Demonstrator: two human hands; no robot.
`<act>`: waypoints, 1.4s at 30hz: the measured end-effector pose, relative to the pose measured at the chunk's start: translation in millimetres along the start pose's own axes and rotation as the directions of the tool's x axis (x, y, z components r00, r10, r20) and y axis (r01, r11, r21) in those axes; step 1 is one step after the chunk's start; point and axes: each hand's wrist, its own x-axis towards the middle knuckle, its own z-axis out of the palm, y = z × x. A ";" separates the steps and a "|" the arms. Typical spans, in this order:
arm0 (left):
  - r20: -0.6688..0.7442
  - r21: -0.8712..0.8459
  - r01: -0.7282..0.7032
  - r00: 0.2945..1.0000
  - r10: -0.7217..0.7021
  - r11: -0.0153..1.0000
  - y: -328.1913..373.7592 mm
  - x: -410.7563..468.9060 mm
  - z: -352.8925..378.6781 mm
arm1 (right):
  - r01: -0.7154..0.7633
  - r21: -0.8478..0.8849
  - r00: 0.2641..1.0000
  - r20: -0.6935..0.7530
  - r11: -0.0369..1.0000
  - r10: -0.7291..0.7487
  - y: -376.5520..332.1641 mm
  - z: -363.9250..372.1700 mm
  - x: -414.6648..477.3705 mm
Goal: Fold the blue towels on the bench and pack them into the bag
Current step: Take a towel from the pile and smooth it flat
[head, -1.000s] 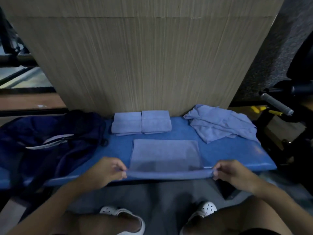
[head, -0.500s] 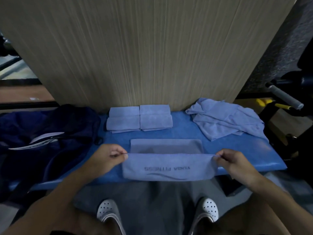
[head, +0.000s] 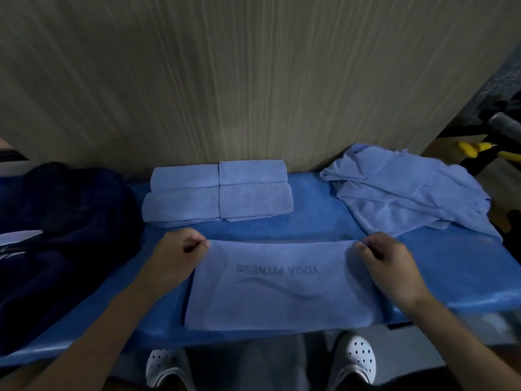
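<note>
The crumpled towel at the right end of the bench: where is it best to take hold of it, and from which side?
Probably pinch the crumpled towel at its near right corner, lying flat and pointed on the bench, from the front, once the right hand frees the printed towel. Elsewhere it is bunched in folds, hiding its edges.

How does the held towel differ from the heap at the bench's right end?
The held towel lies flat and smooth; the heap is crumpled. The held towel shows printed lettering; the heap none. The left hand and right hand pinch the held towel's far corners; nothing touches the heap. Both are light blue, on the bench.
</note>
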 end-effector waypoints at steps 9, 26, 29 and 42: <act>-0.041 0.062 0.074 0.997 -0.072 0.995 -4.8 9.7 9.6 | -0.011 -0.108 1.000 -0.025 0.994 0.008 -1.2 7.9 8.3; -0.047 0.378 -0.500 0.830 0.555 0.779 30.5 -40.7 36.2 | 0.370 -0.447 0.922 0.068 0.814 -0.381 -20.2 17.1 -30.7; 0.174 0.421 -0.532 0.842 0.510 0.735 28.3 -51.9 54.8 | 0.495 -0.510 0.868 0.258 0.703 -0.424 -21.7 38.2 -48.9; 0.290 0.566 -0.472 0.882 0.372 0.676 -12.2 -45.2 51.5 | 0.409 -0.669 0.912 0.327 0.620 -0.249 -6.8 35.4 -51.4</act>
